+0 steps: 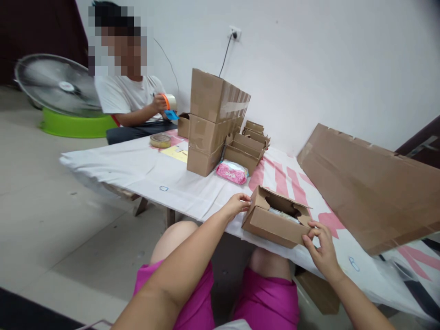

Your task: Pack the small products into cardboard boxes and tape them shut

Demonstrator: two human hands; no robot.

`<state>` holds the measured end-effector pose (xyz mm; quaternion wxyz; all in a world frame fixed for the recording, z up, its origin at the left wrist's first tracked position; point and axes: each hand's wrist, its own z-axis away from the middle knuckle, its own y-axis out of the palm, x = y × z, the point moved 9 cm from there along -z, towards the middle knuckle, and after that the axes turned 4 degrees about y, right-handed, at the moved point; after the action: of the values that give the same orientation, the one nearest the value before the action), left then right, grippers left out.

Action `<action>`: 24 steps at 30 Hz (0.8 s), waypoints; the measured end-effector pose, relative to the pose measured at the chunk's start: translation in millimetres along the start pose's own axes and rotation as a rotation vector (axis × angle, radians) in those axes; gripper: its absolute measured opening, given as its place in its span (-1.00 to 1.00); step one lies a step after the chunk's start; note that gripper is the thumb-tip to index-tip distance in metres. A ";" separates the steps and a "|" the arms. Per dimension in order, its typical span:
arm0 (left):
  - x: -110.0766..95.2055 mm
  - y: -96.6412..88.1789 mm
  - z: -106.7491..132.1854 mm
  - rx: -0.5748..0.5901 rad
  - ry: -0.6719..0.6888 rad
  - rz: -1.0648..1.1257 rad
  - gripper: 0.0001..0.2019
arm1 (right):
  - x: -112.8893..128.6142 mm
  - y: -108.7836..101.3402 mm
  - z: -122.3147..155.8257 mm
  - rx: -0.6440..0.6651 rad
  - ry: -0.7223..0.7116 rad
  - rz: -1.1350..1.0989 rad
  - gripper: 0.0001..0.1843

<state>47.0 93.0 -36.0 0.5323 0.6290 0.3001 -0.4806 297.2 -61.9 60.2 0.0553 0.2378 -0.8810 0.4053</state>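
An open cardboard box [275,229] sits near the front edge of the cloth-covered table, its lid up and its side flaps folded inward. Something pale, partly covered by a flap, shows inside the box; I cannot make out what it is. The fingers of my left hand [237,205] are bent around the box's left end. At the opposite end, my right hand [321,252] grips the right corner between thumb and fingers. A pink pack of wipes [232,172] lies beyond my left hand.
Stacked closed cartons [206,123] stand behind the wipes, with open boxes [244,151] beside them. A tape roll [160,140] lies at the left. Across the table, a person [137,101] holds a tape dispenser [169,104]. A large cardboard sheet [371,188] leans at right.
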 end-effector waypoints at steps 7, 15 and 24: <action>-3.9 -1.8 -1.8 -0.048 0.047 -0.009 -0.71 | 1.6 0.8 1.1 0.008 -0.014 0.008 -0.85; -17.0 -5.3 2.1 -0.085 0.101 -0.017 -0.80 | 2.3 0.2 2.5 0.047 -0.003 0.021 -0.87; -111.0 19.7 85.5 -0.166 0.726 -0.019 -0.83 | 53.3 -45.3 -1.2 -0.125 -0.062 0.023 -0.82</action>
<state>0.4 21.0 76.6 0.4358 0.7105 0.5131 -0.2051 271.1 -106.2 107.7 0.0381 0.2363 -0.9084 0.3427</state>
